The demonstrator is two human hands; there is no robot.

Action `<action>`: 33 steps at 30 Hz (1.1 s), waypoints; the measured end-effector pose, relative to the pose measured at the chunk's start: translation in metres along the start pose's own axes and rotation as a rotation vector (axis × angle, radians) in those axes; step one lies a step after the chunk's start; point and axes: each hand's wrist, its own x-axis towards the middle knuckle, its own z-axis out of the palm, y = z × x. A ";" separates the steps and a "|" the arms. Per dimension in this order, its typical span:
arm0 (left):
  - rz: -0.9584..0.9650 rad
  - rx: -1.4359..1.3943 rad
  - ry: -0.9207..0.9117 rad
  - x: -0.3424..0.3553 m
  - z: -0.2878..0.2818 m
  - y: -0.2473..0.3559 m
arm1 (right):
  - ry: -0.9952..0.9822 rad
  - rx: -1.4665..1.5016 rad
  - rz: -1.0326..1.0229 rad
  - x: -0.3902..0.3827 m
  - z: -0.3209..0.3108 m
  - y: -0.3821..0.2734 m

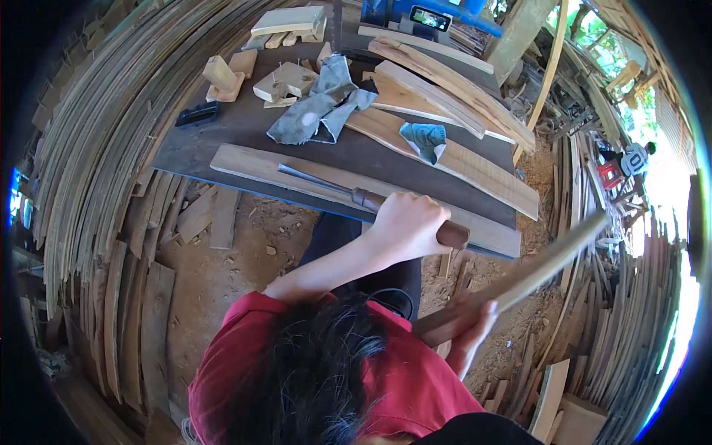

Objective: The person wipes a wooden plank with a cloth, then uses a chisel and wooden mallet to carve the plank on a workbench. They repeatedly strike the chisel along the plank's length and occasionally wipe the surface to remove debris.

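Note:
My left hand [411, 222] is closed around the brown wooden handle of a chisel [319, 181]. Its long metal blade points to the far left, over a flat wooden board [475, 231] that lies along the table's near edge. On the right, my right hand [475, 326] grips one end of a long wooden piece [549, 261], which slants up and away to the right, off the table. That piece is somewhat blurred, and part of my right hand is hidden behind it.
On the dark table [245, 133] lie a grey rag [311, 111], a crumpled blue-green piece [424, 139], wood blocks [285, 81], a black object [198, 113] and long planks [460, 167]. A phone [430, 18] stands at the back. Stacked slats [96, 148] flank the left; a person [634, 159] sits far right.

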 end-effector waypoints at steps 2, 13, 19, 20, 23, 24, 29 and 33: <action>0.003 -0.012 -0.022 0.000 -0.002 0.001 | -0.217 -0.154 0.097 -0.006 0.007 0.007; -0.034 0.016 0.116 -0.015 -0.015 -0.040 | -0.163 -0.202 0.050 0.014 0.001 0.017; -0.135 0.060 0.163 -0.022 -0.034 -0.067 | -0.277 -0.410 0.187 0.013 0.034 0.025; -0.142 0.051 0.148 -0.025 -0.038 -0.071 | -0.205 -0.317 0.193 0.014 0.042 0.017; -0.137 0.015 0.130 -0.028 -0.046 -0.075 | -0.083 -0.206 0.019 0.025 0.049 0.012; -0.130 0.013 0.141 -0.028 -0.045 -0.076 | -0.111 -0.158 -0.030 0.029 0.049 0.015; -0.096 0.026 0.211 -0.027 -0.041 -0.085 | -0.376 -0.622 -0.103 0.012 0.062 0.062; -0.123 0.067 0.220 -0.041 -0.055 -0.111 | -0.420 -0.597 -0.081 0.020 0.084 0.042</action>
